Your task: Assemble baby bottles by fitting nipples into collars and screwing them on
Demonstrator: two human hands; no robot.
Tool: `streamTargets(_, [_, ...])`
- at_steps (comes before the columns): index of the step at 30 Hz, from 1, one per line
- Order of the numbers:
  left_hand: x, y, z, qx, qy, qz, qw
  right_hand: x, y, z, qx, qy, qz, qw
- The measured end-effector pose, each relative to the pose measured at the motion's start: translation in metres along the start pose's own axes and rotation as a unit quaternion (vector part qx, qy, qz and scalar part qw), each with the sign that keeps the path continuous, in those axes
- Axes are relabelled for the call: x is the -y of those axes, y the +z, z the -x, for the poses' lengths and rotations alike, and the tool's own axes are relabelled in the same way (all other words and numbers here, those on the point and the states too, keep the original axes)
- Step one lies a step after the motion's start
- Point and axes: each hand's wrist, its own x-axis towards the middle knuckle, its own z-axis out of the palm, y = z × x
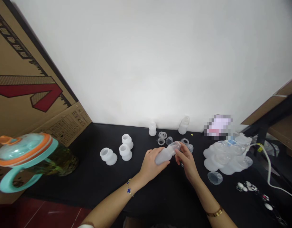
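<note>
A frosted baby bottle (164, 155) is tilted to the right above the black table, its body wrapped in the fingers of my left hand (149, 164). Over its top sits a clear dome cap (174, 146), which the thumb and fingers of my right hand (187, 161) grip at the tip. Just behind my hands lie several clear rings (161, 141) and small clear caps (169, 141). An open bottle body (152, 129) and a capped bottle (184, 125) stand near the wall.
Open white bottle bodies (108, 156) stand to the left, near a large teal-lidded jug (39, 158). On the right are several capped bottles (217, 158) piled together, a loose clear cap (215, 178), a white cable (269, 164) and a beaded strap (251, 186). Cardboard (24, 72) stands at the left.
</note>
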Motion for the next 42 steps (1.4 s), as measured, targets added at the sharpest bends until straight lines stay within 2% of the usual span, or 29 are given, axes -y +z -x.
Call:
streamTargets(30, [-0.0022, -0.0017, -0.0001, 0.001, -0.014, -0.001, 1.000, 0.0017, 0.0015, 0.0021, -0.005, -0.011, -0.005, 1.000])
streamTargets(42, [-0.0029, -0.0024, -0.0001, -0.001, -0.003, 0.003, 1.000, 0.0015, 0.0000, 0.0012, 0.004, 0.005, -0.026, 1.000])
